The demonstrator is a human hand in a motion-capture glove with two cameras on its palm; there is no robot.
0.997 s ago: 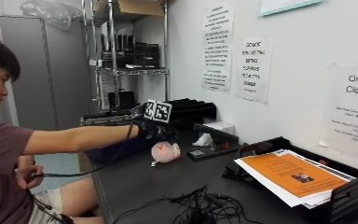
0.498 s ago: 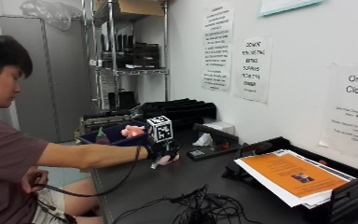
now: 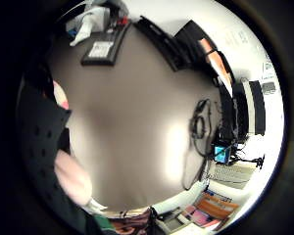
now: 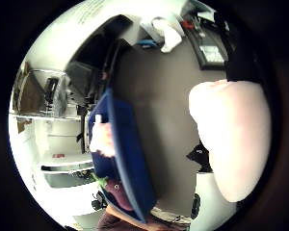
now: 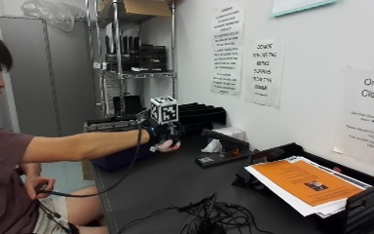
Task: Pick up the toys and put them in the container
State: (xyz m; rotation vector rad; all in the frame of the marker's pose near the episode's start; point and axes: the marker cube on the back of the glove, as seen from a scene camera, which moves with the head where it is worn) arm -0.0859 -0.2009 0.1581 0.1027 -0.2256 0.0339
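Grip (image 5: 163,138) holds toy (image 5: 169,145), mostly hidden

The dark tabletop (image 5: 155,183) carries a blue container (image 4: 127,159), black paper trays (image 5: 343,195), tangled cables (image 5: 210,219) and a tissue box (image 5: 229,132)

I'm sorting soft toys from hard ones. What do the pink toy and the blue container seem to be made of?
Pink toy: probably soft plush or foam, matte, with a rounded, bulging form in the right hand. Blue container: likely hard plastic, smooth, with a thin, straight rim.
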